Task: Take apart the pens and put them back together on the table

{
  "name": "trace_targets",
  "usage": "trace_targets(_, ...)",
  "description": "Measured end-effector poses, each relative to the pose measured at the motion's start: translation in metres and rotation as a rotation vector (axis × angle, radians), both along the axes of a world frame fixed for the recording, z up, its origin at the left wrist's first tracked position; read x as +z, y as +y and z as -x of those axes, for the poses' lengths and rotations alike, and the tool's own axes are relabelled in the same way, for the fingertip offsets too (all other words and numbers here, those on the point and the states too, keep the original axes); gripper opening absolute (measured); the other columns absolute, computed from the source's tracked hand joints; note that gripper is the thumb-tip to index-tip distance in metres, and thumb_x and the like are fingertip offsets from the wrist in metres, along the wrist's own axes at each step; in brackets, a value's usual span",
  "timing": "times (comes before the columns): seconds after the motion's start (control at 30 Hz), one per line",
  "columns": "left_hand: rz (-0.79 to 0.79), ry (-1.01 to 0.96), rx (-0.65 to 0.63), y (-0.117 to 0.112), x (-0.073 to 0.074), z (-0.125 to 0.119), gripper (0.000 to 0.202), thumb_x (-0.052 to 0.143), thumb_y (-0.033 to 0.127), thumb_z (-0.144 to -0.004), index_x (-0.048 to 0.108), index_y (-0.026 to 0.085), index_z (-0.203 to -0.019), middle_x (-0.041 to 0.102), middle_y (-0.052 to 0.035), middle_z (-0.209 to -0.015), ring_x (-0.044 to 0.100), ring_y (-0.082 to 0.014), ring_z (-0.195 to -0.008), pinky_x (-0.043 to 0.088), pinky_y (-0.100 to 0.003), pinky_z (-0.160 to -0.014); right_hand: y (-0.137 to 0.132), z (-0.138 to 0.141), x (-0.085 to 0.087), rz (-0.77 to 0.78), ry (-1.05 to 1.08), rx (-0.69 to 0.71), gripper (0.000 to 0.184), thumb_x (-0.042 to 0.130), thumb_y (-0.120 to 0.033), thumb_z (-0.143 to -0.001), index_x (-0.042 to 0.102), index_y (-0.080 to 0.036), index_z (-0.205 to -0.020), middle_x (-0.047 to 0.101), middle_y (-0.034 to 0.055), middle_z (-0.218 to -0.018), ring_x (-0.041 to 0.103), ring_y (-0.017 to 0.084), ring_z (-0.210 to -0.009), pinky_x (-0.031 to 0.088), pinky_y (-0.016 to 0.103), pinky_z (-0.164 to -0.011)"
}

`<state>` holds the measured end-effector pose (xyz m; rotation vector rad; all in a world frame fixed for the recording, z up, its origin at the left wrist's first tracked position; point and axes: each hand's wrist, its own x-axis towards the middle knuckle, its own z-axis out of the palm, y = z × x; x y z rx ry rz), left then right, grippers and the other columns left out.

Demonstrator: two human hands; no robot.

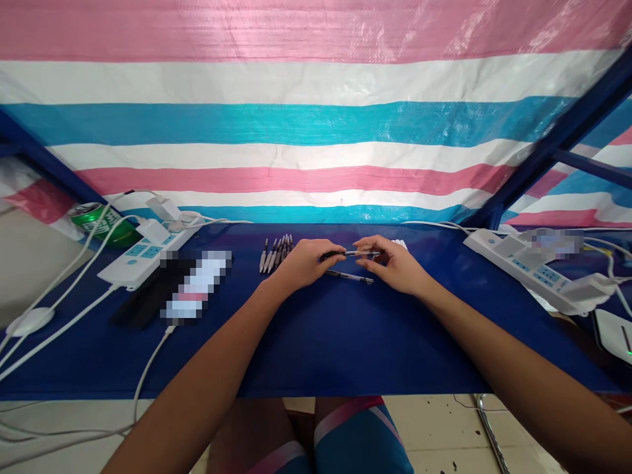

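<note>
My left hand's (310,260) fingers pinch the dark end of a pen (352,253), which points toward three o'clock. My right hand's (399,264) fingers curl about its other end; I cannot tell whether they press on it. Near it, at six o'clock, a second pen (349,277) lies on the desk (365,349). A row of pens (274,255) lies at nine o'clock from my left hand, and a power strip (526,271) at three o'clock from my right.

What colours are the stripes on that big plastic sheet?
The big plastic sheet is striped pink, white and blue (head view).
</note>
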<state>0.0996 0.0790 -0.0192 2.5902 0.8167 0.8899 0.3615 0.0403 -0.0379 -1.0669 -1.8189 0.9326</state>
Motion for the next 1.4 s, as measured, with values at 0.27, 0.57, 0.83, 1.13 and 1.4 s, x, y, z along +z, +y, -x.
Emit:
trace_targets(0.27, 0.014, 0.009, -0.015, -0.001, 0.0, -0.001, 0.02, 0.067, 0.028, -0.103, 0.08, 0.021, -0.116, 0.083, -0.0057, -0.108, 0.078, -0.0199, -0.094, 0.057, -0.031, -0.086, -0.002, 0.0, 0.002, -0.076, -0.051, -0.039, 0.029, 0.071, -0.043, -0.098, 0.071, -0.028, -0.123, 0.079, 0.0077, -0.116, 0.075, 0.025, -0.098, 0.061, 0.04, -0.079)
trace_targets(0.57, 0.073, 0.028, 0.08, 0.002, 0.0, 0.003, 0.018, 0.065, 0.026, -0.1, 0.078, 0.021, -0.111, 0.081, -0.0053, -0.108, 0.075, -0.02, -0.093, 0.057, -0.034, -0.086, 0.006, -0.011, 0.005, -0.334, -0.208, -0.17, 0.017, 0.07, -0.035, -0.097, 0.073, -0.026, -0.111, 0.077, 0.0072, -0.11, 0.071, 0.025, -0.097, 0.057, 0.04, -0.084)
trace_targets(0.83, 0.125, -0.016, 0.362, 0.008, 0.005, 0.012, 0.013, 0.068, 0.029, -0.094, 0.069, 0.021, -0.104, 0.075, -0.0032, -0.091, 0.069, -0.0189, -0.08, 0.053, -0.033, -0.076, 0.014, -0.021, 0.001, -0.28, -0.213, -0.352, 0.043, 0.068, -0.043, -0.098, 0.063, -0.024, -0.135, 0.077, 0.0043, -0.089, 0.066, 0.023, -0.074, 0.054, 0.038, -0.074)
trace_targets(1.13, 0.098, 0.345, 0.644, 0.011, -0.003, 0.019, 0.034, 0.065, 0.027, -0.094, 0.063, 0.021, -0.128, 0.076, -0.0096, -0.101, 0.072, -0.029, -0.095, 0.053, -0.038, -0.083, 0.032, -0.009, -0.014, -0.296, -0.482, -0.301, 0.043, 0.062, -0.039, -0.1, 0.065, -0.024, -0.14, 0.076, 0.0046, -0.084, 0.066, 0.027, -0.084, 0.051, 0.04, -0.079)
trace_targets(1.4, -0.074, 0.18, 0.384, 0.011, -0.005, 0.017, 0.038, 0.065, 0.046, -0.101, 0.072, 0.018, -0.126, 0.07, -0.0138, -0.115, 0.065, -0.0296, -0.107, 0.052, -0.043, -0.097, 0.038, -0.001, -0.017, -0.392, -0.729, -0.325, 0.028, 0.066, -0.036, -0.098, 0.073, -0.022, -0.121, 0.074, 0.0127, -0.1, 0.062, 0.033, -0.1, 0.05, 0.047, -0.087)
